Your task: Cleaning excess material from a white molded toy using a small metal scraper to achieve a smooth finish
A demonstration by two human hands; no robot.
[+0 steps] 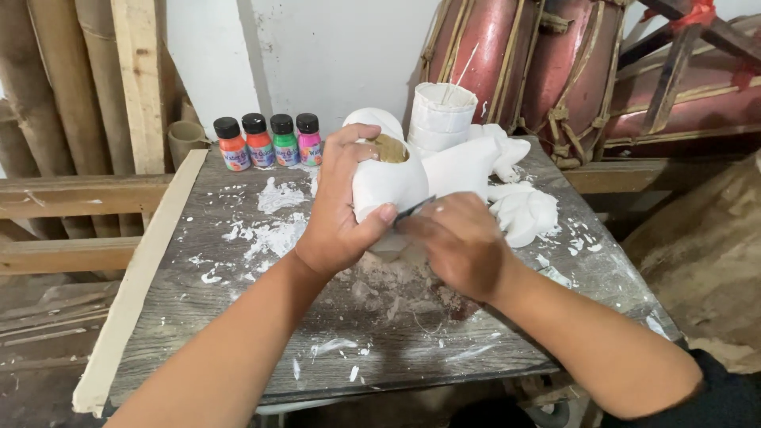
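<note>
My left hand (341,214) grips a white plaster figure (388,186) with a brownish opening at its top, holding it upright over the middle of the wooden table (238,317). My right hand (456,242) is closed on a small dark blade (414,209) whose tip rests against the figure's lower side. White dust and scrapings (396,289) lie on the table right under both hands.
Several small paint bottles (269,141) with black caps stand in a row at the table's far left. More white plaster pieces (515,202) and a white wrapped cylinder (440,115) sit behind the hands. Red drums (547,63) lean at the back right; wooden planks (139,79) stand left.
</note>
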